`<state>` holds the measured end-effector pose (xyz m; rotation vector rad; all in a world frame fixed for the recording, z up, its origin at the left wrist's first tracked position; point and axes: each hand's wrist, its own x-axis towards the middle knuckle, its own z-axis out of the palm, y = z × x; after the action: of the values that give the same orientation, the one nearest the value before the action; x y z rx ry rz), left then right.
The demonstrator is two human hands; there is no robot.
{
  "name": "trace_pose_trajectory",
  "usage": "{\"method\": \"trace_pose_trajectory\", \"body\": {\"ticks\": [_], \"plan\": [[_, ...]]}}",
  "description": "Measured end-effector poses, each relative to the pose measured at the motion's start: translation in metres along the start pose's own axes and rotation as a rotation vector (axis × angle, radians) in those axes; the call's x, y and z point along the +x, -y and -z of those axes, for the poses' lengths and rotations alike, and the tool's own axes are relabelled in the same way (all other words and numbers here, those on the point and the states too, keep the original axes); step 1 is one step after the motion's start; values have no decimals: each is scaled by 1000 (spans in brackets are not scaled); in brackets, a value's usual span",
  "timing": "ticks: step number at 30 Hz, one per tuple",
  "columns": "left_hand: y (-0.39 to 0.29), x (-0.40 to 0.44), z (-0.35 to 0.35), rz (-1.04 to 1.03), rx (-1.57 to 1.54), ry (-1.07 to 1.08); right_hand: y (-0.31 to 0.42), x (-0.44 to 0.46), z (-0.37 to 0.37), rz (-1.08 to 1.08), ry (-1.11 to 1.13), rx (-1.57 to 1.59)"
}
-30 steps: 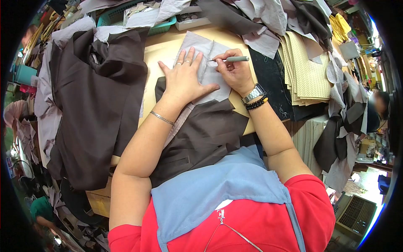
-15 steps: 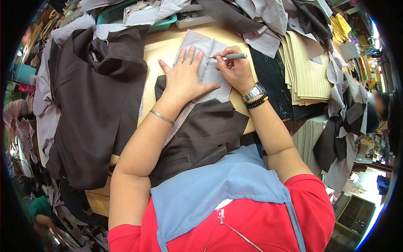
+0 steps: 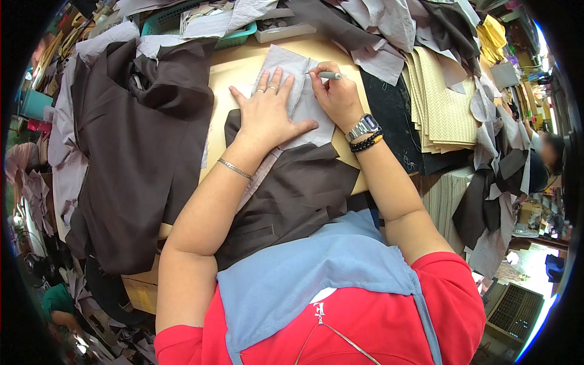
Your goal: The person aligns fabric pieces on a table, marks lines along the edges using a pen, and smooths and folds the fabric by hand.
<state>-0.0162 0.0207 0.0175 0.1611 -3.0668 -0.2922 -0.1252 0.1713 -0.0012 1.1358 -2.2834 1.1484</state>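
Observation:
My left hand (image 3: 269,108) lies flat with spread fingers on a light grey piece of fabric (image 3: 313,125), pressing it to the wooden tabletop (image 3: 240,64). My right hand (image 3: 337,94) grips a grey-green pen (image 3: 330,75), its tip at a seam near the upper part of that fabric. Whether the tip touches the cloth is hard to make out. Dark brown fabric (image 3: 292,188), joined to or lying against the grey piece, spreads from below my hands toward my lap.
A large heap of dark brown cloth (image 3: 134,140) hangs over the table's left side. Woven cream sheets (image 3: 444,103) are stacked at the right, beside a black cloth (image 3: 389,109). At the back stand a teal basket (image 3: 234,38) and fabric scraps (image 3: 383,58). Another person (image 3: 58,301) is at lower left.
My right hand has moved slightly up along the seam, and the pen has tipped to a different angle. My left hand stays in place on the fabric.

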Motion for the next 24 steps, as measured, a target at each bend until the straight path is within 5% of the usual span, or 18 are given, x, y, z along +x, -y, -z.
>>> {"method": "trace_pose_trajectory", "body": {"ticks": [14,17,24], "plan": [[0,0,-1,-5,27,7,-16,17,-1,-140,-42,-43],[1,0,-2,-4,18,-5,-20,22,-4,-19,-81,-97],[0,-1,3,4,-17,12,-20,25,-6,-183,-23,29]]}}
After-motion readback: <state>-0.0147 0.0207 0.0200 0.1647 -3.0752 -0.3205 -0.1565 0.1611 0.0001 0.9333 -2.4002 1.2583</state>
